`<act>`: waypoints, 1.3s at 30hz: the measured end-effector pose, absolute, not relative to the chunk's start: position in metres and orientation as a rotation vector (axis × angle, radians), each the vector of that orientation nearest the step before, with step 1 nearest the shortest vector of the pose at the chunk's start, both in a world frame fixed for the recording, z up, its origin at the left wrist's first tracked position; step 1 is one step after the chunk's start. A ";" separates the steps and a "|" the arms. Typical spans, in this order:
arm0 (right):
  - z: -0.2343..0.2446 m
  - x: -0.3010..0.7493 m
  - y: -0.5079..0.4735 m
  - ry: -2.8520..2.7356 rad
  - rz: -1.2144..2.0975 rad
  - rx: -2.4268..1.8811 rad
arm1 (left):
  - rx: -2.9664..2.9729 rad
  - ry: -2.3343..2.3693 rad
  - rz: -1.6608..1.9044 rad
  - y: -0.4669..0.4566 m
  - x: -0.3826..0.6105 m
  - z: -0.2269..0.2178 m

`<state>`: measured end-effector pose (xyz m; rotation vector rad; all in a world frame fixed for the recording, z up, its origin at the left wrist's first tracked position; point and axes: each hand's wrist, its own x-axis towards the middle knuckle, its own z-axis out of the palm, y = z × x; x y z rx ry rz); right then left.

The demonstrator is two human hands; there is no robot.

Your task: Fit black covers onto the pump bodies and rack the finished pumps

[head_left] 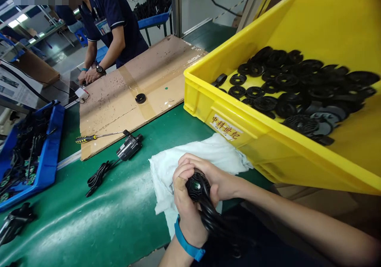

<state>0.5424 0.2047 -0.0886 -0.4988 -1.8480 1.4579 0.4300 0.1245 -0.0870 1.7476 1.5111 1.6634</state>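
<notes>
My left hand [183, 197], with a blue wristband [189, 245], and my right hand [216, 181] both grip a black ribbed round part [197, 186] with a shiny centre. A black cable [214, 223] hangs from it towards my lap. Both hands are above a crumpled white cloth [198, 155] on the green belt [98, 223]. My fingers hide much of the part's rim. To the upper right stands a yellow plastic bin [238, 84] holding several black ribbed discs [285, 88].
A cardboard sheet [133, 96] carries a black ring [140, 98]. A yellow-handled screwdriver [89, 138] and a corded black device [129, 148] lie nearby. A blue tray of cables [29, 155] sits at left. Across the belt, a co-worker's hands [89, 75] work at the cardboard's far corner.
</notes>
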 end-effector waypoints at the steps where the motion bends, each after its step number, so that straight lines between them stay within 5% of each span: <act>1: -0.089 0.544 0.205 -1.842 1.465 -0.504 | 1.772 1.505 1.661 0.124 0.432 -0.088; 19: -0.099 0.544 0.208 -1.903 1.279 -0.392 | 1.903 1.418 1.625 0.132 0.425 -0.084; 27: -0.044 0.599 0.182 -2.183 0.873 -0.942 | 1.834 1.446 1.487 0.141 0.420 -0.073; 32: -0.009 0.601 0.175 -2.295 0.497 -0.523 | 1.713 1.412 1.320 0.147 0.417 -0.062; 39: -0.033 0.587 0.198 -2.209 0.364 -0.406 | 1.725 1.358 1.103 0.154 0.409 -0.051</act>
